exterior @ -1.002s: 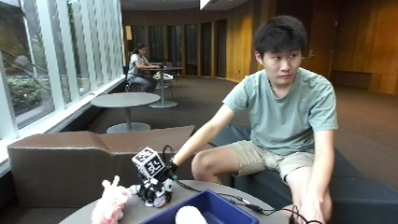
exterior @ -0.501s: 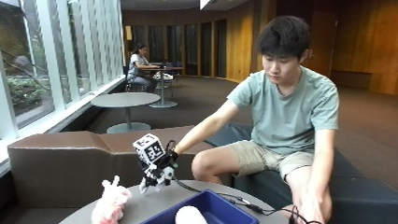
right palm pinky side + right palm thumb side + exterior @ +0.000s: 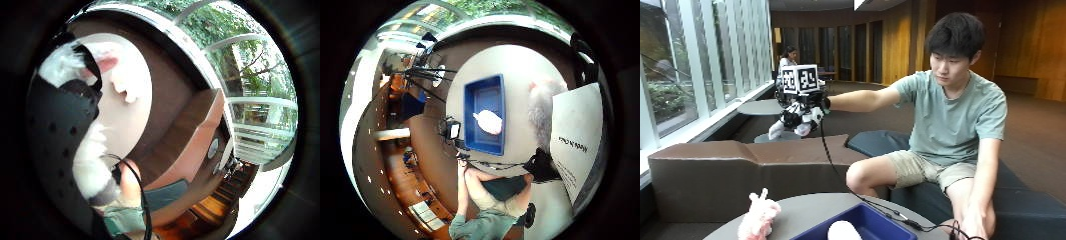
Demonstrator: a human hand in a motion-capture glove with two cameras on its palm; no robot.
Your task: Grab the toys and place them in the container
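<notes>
In the outside view my gloved right hand [image 3: 804, 106] is raised high over the brown sofa back, arm stretched out. It grips a white and black plush toy [image 3: 792, 124] whose legs hang below the fingers. The same toy's white fur [image 3: 89, 167] lies against the palm in the little finger side view, and its fur [image 3: 540, 107] also shows in the thumb side view. A pink plush toy [image 3: 758, 220] stands on the round grey table [image 3: 806, 207]. Beside it is the blue container [image 3: 874, 216] with a white toy [image 3: 842, 231] inside. Below my hand, the container [image 3: 470, 117] and that white toy [image 3: 488, 122] appear again.
A brown sofa back [image 3: 740, 170] runs behind the table. A black cable [image 3: 840, 180] hangs from my hand down to the table. The person's bare hand [image 3: 976, 225] rests low by the knee. A small round table [image 3: 763, 106] stands by the windows.
My hand has risen from table height beside the pink toy to well above the sofa back, carrying the white and black toy with it.
</notes>
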